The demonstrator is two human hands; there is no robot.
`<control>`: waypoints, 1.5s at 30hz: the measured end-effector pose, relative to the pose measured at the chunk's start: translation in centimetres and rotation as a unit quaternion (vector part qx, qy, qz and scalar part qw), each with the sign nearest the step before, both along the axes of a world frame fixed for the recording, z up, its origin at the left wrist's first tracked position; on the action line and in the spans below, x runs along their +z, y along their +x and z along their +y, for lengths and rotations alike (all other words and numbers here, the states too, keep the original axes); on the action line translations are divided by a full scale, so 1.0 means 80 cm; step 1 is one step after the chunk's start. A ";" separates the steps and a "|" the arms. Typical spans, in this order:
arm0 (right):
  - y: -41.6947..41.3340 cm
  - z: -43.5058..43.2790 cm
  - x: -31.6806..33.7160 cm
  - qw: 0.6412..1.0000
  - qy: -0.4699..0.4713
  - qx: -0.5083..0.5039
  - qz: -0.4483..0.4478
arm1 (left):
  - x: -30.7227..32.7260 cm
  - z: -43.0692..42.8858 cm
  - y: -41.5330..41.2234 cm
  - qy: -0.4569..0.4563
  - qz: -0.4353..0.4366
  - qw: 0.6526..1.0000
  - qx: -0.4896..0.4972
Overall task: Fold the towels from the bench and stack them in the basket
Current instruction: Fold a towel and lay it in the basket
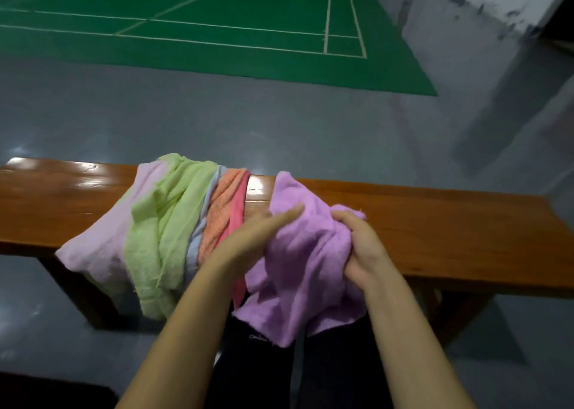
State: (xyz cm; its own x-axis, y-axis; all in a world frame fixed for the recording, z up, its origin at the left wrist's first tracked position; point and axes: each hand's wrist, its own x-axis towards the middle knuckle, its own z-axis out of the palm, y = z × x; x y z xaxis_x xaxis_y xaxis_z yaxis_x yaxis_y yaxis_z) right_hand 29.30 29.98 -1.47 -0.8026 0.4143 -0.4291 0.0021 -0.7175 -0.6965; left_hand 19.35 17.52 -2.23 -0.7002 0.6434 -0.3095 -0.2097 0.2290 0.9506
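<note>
A purple towel (306, 262) lies crumpled over the front edge of the wooden bench (450, 231) and hangs down toward my legs. My right hand (363, 247) grips a bunched fold of it at its right side. My left hand (254, 237) lies flat with straight fingers against the towel's left part. To the left, a pile of towels drapes over the bench: a pale pink one (102, 237), a light green one (164, 222), a blue-grey strip (198, 231), an orange one (222, 209) and a red-pink one (237, 216). No basket is in view.
The bench stands on a grey floor (217, 122). A green court (217, 29) with white lines lies beyond it. A grey wall with a step (497, 51) rises at the right. A dark shape (46, 390) sits at the bottom left corner.
</note>
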 end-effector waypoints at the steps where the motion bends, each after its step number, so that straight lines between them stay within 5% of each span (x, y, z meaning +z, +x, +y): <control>1: 0.006 -0.004 -0.012 1.000 -0.028 -0.009 -0.012 | -0.018 -0.002 0.014 -0.032 -0.012 0.998 -0.054; 9: 0.029 -0.017 -0.055 0.992 -0.089 -0.077 -0.052 | -0.058 0.004 0.045 -0.039 0.066 0.983 0.168; 17: 0.044 -0.036 -0.061 0.993 -0.104 -0.041 -0.043 | -0.063 -0.019 0.063 -0.087 0.102 0.991 0.021; 22: 0.047 -0.031 -0.063 0.993 -0.084 -0.076 -0.035 | -0.065 -0.018 0.068 -0.026 0.163 0.984 0.065; 26: 0.059 -0.019 -0.068 0.994 -0.062 -0.084 -0.017 | -0.056 -0.016 0.054 0.079 -0.007 0.978 0.191; 29: 0.067 -0.012 -0.070 0.996 -0.037 -0.075 0.001 | -0.047 -0.006 0.048 0.012 -0.116 0.931 0.346; 33: 0.063 -0.014 -0.065 0.998 0.021 -0.045 -0.027 | -0.045 -0.039 0.054 -0.047 0.039 0.997 0.049; 38: 0.068 0.016 -0.057 0.990 0.080 -0.091 -0.067 | -0.029 -0.065 -0.007 -0.063 0.168 0.937 0.299; 43: 0.064 0.012 -0.046 0.991 0.076 -0.096 -0.052 | -0.033 -0.070 -0.019 -0.273 0.267 0.902 0.202; 45: 0.053 -0.006 -0.046 0.994 0.073 -0.068 -0.046 | -0.041 -0.057 0.008 -0.267 0.345 0.882 0.181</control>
